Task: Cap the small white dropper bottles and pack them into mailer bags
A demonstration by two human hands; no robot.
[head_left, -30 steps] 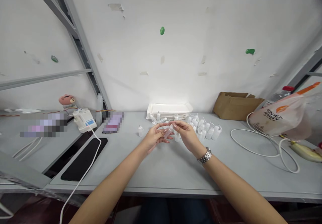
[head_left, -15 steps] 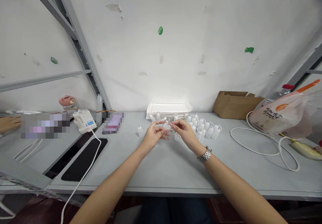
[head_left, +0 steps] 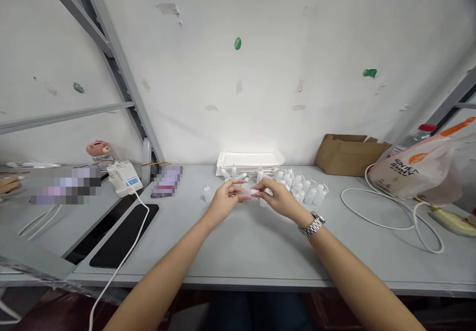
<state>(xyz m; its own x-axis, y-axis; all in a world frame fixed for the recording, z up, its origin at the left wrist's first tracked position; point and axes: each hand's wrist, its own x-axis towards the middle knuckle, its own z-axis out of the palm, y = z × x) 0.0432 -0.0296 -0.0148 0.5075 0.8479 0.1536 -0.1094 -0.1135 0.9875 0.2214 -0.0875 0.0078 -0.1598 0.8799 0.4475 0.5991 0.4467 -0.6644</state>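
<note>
Over the grey table, my left hand (head_left: 224, 200) is closed around the body of a small translucent squeeze bottle (head_left: 246, 192), which lies sideways between my hands. The fingers of my right hand (head_left: 277, 198) pinch its white cap end, and a metal-band watch sits on that wrist. My fingers hide much of the bottle. Several similar bottles (head_left: 308, 195) with thin tubes at their caps stand to the right and behind my hands. One single bottle (head_left: 207, 193) stands to the left of my left hand.
White trays (head_left: 250, 159) are stacked against the wall. A cardboard box (head_left: 349, 155), a white cable (head_left: 372, 224) and a plastic bag (head_left: 411, 169) are on the right. A black pad (head_left: 124, 236) lies left, and another person's hand (head_left: 9, 184) shows at the far left edge.
The bottle has turned from roughly upright to lying sideways between my fingers. My right hand and wrist have shifted slightly right. At the far left, the other person's hand has drawn back.
</note>
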